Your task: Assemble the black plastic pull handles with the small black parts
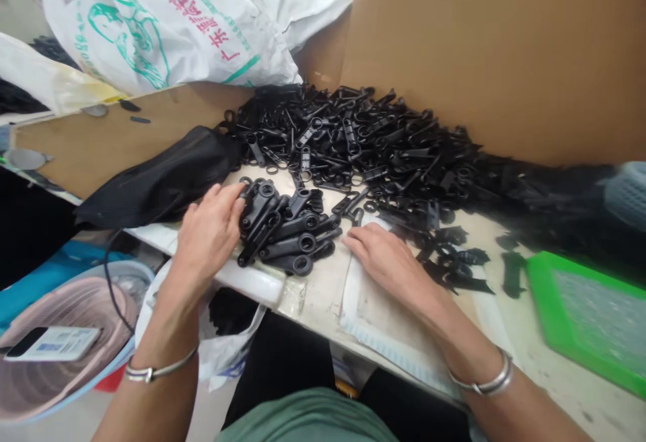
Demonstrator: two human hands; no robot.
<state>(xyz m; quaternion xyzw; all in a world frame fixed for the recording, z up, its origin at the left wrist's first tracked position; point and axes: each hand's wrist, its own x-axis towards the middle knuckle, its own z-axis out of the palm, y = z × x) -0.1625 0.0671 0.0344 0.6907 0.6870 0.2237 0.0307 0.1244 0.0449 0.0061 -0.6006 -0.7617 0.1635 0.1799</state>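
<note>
Two hands [214, 227], two bracelets [148, 375]

The left hand [209, 227], fingers bent, was at the left edge of the small heap of black parts [290, 232]; the right hand [379, 250], knuckles up, was just right of it.

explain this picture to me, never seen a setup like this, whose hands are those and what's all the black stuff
No machine here: these are a person's own bare hands, seen in one picture from a camera worn on the head, looking forward and down. On the table lies a small pile of black parts, with a bigger heap behind it. The left hand is against the pile's left side; whether it grips a part is hard to tell. The right hand is on the other side, nothing visibly held. A green tray sits at right.
</note>
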